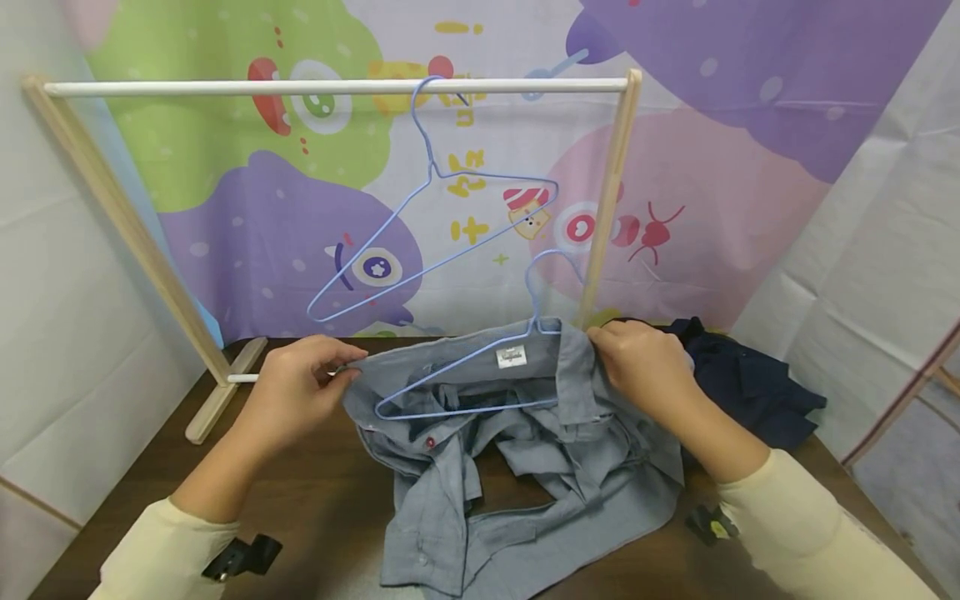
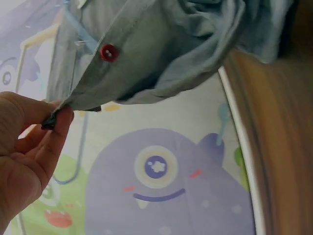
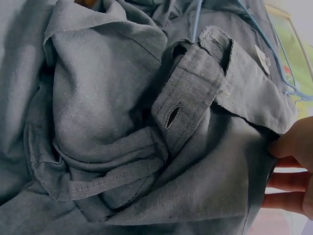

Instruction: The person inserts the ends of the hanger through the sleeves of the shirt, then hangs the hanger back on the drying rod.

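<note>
A grey shirt (image 1: 517, 533) with a white label (image 1: 512, 357) inside and a red button (image 2: 108, 52) is held up by its top edge, its lower part bunched on the table. My left hand (image 1: 300, 379) pinches the upper left corner between thumb and fingers. At the upper right edge, my right hand (image 1: 641, 358) grips the cloth, thumb on the near side in the right wrist view. A light blue wire hanger (image 1: 465, 412) lies within the shirt's opening; its hook rises above the top edge, and its right end is hidden under a folded strip with a buttonhole (image 3: 172, 117).
Behind the shirt stands a rack with wooden legs (image 1: 135, 225) and a white rail (image 1: 225, 87). Another blue wire hanger (image 1: 375, 237) hangs from this rail. Dark navy clothing (image 1: 750, 383) lies on the brown table (image 1: 315, 517) beyond my right hand. A cartoon-printed cloth covers the back.
</note>
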`<state>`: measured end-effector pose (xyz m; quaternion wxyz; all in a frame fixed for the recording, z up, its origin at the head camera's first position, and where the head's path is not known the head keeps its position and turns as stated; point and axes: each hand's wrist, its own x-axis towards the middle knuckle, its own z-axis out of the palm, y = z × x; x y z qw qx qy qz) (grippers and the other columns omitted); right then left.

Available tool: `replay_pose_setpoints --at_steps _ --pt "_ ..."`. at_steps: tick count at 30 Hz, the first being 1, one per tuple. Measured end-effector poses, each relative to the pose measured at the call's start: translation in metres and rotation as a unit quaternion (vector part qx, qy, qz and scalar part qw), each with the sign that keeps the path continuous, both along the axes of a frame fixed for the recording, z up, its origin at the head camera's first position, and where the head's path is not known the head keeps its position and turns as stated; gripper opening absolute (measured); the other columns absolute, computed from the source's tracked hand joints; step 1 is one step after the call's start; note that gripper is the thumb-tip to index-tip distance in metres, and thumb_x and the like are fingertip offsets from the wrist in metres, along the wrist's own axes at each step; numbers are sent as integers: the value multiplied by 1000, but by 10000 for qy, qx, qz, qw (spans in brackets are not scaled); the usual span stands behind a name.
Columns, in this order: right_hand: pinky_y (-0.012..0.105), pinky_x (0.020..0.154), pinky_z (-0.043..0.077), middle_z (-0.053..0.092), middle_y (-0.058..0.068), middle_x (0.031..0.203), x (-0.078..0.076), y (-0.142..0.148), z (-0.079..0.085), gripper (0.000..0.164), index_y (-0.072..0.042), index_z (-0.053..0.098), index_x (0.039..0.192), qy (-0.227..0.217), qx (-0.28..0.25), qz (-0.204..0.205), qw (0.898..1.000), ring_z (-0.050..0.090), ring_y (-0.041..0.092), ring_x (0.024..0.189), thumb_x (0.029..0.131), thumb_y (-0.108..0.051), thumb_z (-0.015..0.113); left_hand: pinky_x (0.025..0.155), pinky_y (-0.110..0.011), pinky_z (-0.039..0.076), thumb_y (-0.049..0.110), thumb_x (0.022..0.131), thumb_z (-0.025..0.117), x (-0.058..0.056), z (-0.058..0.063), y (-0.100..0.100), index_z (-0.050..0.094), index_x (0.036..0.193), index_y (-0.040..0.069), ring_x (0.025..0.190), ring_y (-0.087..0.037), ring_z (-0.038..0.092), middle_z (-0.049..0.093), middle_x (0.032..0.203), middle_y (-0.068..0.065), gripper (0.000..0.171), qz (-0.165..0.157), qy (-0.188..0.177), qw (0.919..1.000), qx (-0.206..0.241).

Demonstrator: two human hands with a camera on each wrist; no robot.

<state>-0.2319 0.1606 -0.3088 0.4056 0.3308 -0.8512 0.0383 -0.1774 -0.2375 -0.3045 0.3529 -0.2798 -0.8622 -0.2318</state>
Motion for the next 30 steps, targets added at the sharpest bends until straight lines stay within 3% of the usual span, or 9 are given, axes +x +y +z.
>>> replay_pose_setpoints --at_steps 5,10,14,19,25,30 --pt "36 36 41 67 7 75 0 -4 -2 12 -3 73 87 250 309 -238 9989 63 26 62 78 5 73 56 -15 37 -10 69 79 5 11 7 74 89 6 59 -7 49 66 78 0 26 132 132 9998 24" --pt "38 35 41 68 10 76 2 -7 -3 11 -1 73 87 228 364 -427 9982 61 27 59 79 5 71 55 -22 47 -9 70 77 13 19 22 73 86 5 62 -9 57 67 77 -1 22 201 39 9996 216" --pt "39 38 45 67 11 77 5 -10 -2 11 0 74 89 87 321 -500 9982 62 29 61 80 5 72 56 -25 54 -9 71 77 18 19 39 72 88 3 68 -11 64 68 80 -3 21 2 -176 9991 384" --pt "40 42 46 63 12 72 9 -15 0 10 2 71 86 -191 215 -593 9978 61 31 60 79 9 69 56 -21 53 -7 72 78 19 8 67 72 90 4 70 -12 64 68 84 -4 23 -245 -196 9992 249" --pt "43 46 48 64 12 72 12 -20 1 10 2 71 86 -316 65 -693 9971 60 31 58 81 8 65 59 -25 51 -5 71 81 12 -22 104 70 91 5 71 -13 62 65 84 -3 24 -289 -11 9996 2" --pt "43 49 50 66 13 74 12 -19 -1 12 1 73 89 -355 -11 -708 9969 61 32 59 84 6 63 61 -26 52 -5 70 81 7 -37 116 69 94 3 70 -14 61 63 89 -5 28 -295 -30 9996 -35"
